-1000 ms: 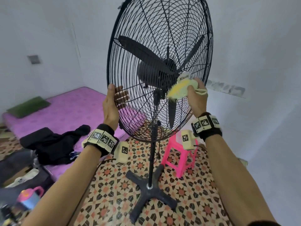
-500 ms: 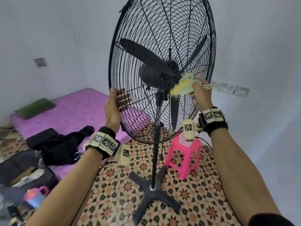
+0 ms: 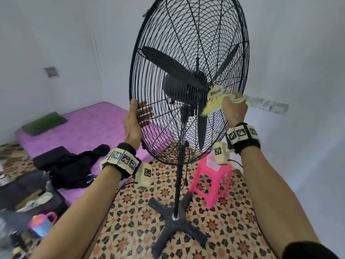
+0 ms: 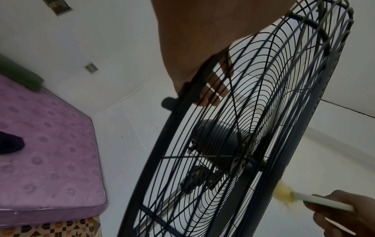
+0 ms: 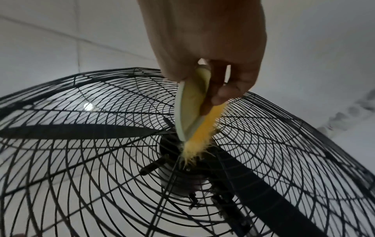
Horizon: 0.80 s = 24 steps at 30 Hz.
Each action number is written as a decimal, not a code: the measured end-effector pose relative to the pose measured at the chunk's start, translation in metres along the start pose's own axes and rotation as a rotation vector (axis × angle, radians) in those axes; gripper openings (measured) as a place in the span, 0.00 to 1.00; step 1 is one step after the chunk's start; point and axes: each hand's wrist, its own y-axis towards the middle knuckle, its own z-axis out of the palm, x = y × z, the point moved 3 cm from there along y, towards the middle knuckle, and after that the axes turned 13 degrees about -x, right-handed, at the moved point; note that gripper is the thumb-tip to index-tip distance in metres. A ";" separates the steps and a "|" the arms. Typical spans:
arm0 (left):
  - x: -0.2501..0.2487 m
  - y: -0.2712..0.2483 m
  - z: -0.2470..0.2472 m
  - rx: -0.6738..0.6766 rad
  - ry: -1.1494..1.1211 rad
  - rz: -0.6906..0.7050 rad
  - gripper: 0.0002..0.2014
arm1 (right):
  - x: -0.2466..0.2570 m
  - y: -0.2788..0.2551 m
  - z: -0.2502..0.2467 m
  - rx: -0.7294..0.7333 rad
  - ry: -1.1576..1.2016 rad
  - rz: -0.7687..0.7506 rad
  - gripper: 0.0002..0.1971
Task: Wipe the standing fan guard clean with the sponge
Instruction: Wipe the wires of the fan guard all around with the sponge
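Along the left wall lies a purple mattress (image 3: 89, 128) with a green pillow (image 3: 43, 122) at its far end and a heap of black clothing (image 3: 69, 165) on its near edge. A pink-lidded cup (image 3: 43, 224) stands among blurred clutter at the lower left. Between the mattress edge and the fan's cross-shaped base (image 3: 174, 221) runs a strip of patterned tile floor (image 3: 130, 230), open down to the near edge of the head view.

The left hand (image 3: 133, 124) grips the left rim of the fan guard (image 3: 186, 43): the thumb lies along the outer hoop and the fingers (image 4: 213, 89) reach round behind the wires, seen through the mesh. The guard is a big black wire cage on a thin upright pole (image 3: 178, 174), its face turned toward the right of the room, so it appears as a tall oval with the long axis vertical. Inside, the blades (image 3: 168, 62) and the motor housing (image 3: 179, 86) are dark.

Just right of the round badge (image 3: 216, 93) at the guard's centre, the right hand (image 3: 234, 109) pinches the sponge (image 3: 212, 107), thumb on one side, fingers curled on the other. The sponge is a thin pale pad folded lengthwise with a frayed yellow face; its long axis points from the hand toward the hub, the frayed tip (image 5: 190, 152) touching the wires there.

Beneath that hand stands a pink plastic stool (image 3: 212, 181), close to the base, with bare white wall (image 3: 298, 53) behind it.
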 end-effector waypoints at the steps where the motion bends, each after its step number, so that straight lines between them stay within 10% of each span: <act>1: -0.001 -0.001 0.000 0.000 0.002 0.001 0.50 | -0.002 -0.001 0.000 0.018 0.042 0.011 0.21; 6: -0.007 -0.005 -0.002 0.008 -0.010 0.025 0.39 | -0.014 -0.002 -0.001 0.126 0.247 0.221 0.21; 24: 0.001 0.005 0.000 0.015 -0.016 0.022 0.49 | 0.017 -0.015 0.007 0.002 0.098 -0.044 0.22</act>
